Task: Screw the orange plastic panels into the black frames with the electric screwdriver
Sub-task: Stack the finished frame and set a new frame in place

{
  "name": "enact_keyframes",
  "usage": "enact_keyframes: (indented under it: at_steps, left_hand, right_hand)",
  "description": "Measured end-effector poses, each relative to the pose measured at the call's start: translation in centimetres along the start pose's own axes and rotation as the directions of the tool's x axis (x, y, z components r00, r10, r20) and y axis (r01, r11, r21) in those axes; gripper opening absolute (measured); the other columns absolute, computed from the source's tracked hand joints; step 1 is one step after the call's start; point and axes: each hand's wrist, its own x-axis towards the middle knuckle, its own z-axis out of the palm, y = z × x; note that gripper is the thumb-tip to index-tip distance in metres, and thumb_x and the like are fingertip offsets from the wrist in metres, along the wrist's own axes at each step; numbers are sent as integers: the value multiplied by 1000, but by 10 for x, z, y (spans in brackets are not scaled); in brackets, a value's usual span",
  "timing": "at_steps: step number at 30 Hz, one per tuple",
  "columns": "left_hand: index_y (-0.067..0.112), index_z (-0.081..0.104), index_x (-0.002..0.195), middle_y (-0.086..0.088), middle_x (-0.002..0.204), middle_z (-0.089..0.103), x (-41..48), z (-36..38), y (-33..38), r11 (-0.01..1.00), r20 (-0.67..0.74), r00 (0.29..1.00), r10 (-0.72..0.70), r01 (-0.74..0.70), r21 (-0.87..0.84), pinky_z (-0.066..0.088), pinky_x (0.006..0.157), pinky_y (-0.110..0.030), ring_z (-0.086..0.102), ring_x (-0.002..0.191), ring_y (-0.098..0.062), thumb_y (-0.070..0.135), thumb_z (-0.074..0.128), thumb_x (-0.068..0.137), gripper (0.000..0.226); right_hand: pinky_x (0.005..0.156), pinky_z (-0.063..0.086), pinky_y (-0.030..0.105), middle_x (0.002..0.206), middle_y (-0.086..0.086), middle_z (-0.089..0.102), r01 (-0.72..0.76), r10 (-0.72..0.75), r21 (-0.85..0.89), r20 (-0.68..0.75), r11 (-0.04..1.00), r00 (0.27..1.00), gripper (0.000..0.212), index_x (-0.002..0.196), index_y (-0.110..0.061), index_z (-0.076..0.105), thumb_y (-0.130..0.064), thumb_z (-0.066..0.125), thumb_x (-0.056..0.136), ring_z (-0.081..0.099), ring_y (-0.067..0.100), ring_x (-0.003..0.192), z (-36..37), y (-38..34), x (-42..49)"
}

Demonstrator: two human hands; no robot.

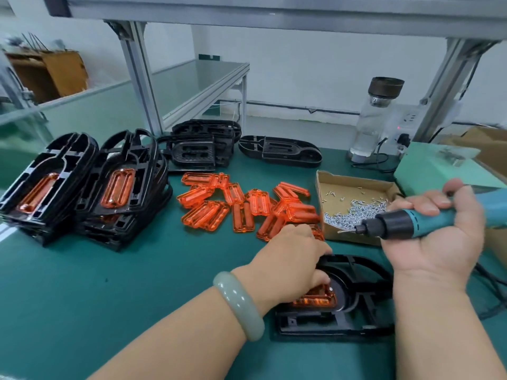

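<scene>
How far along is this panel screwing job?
Looks done: two stacks of black plastic frames with orange panels fitted, left. In hand: the left hand holds a transparent orange panel in the near black frame; the right hand grips the teal electric screwdriver by the cardboard screw box. Remaining: a loose orange panel pile, empty black frames behind.

My left hand (290, 259) hides most of the panel (315, 298), and the screwdriver (406, 222) runs off the right edge.
</scene>
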Motion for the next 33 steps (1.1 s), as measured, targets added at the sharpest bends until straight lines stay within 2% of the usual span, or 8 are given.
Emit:
enact_keyframes:
  at_steps: [7,11,16,19,23,27,30,33]
  left_hand:
    - [29,58,127,-4,117,54,-15,-17,-12,997,-117,992,-55,48,-57,38,100,-37,49,112,-24,32,53,94,34]
    - [35,58,124,7,110,53,-43,-34,-38,998,-185,981,-60,61,0,33,97,-26,45,110,-14,34,54,93,31]
    - [38,61,117,18,107,52,-95,-59,-90,981,-155,975,-157,172,86,36,98,-25,46,109,-4,33,59,90,28]
    - [41,62,113,25,100,50,-131,-72,-121,955,-113,964,-240,255,151,39,94,-23,50,103,-1,32,62,88,27]
    - [40,66,109,22,102,56,-166,-80,-142,900,-114,925,-363,379,213,45,91,-29,58,101,-9,27,66,86,27]
    - [26,71,109,11,107,66,-177,-75,-140,874,-265,867,-421,466,136,42,94,-25,62,103,-15,12,69,83,30]
    - [25,69,111,13,109,66,-176,-63,-112,896,-381,838,-390,441,52,39,90,-20,63,101,-11,23,66,85,27]
    - [29,59,124,15,125,57,-168,-43,-83,922,-338,880,-334,380,78,28,98,-11,53,115,-8,49,56,87,42]
  right_hand:
    - [57,40,16,57,-12,45,9,-9,16,9,1000,1000,5,86,-26,50,-28,55,85,42,0,47,-2,-5,2]
    - [57,40,16,56,-12,44,4,-4,5,11,1000,1000,10,85,-27,50,-29,48,95,43,0,47,-4,-3,3]
    - [57,40,15,56,-12,45,-28,28,-13,14,1000,1000,10,83,-27,50,-28,48,93,42,-1,47,-4,4,0]
    - [56,41,14,55,-12,45,-36,37,-34,24,999,999,4,84,-28,50,-29,54,83,43,-1,46,-1,7,-2]
    - [56,41,14,55,-12,46,-53,54,-34,27,998,998,7,84,-28,50,-32,55,80,43,-1,46,-1,9,-4]
    - [57,41,14,55,-12,46,-76,77,-41,21,996,997,8,85,-28,51,-34,56,81,43,-1,47,-2,13,-4]
    - [57,41,14,56,-12,46,-76,78,-57,30,995,997,9,85,-28,51,-34,56,80,43,-1,47,-3,15,-5]
    - [57,41,14,57,-12,45,-76,78,-69,35,995,996,9,85,-28,51,-34,55,81,43,-1,47,-3,16,-5]
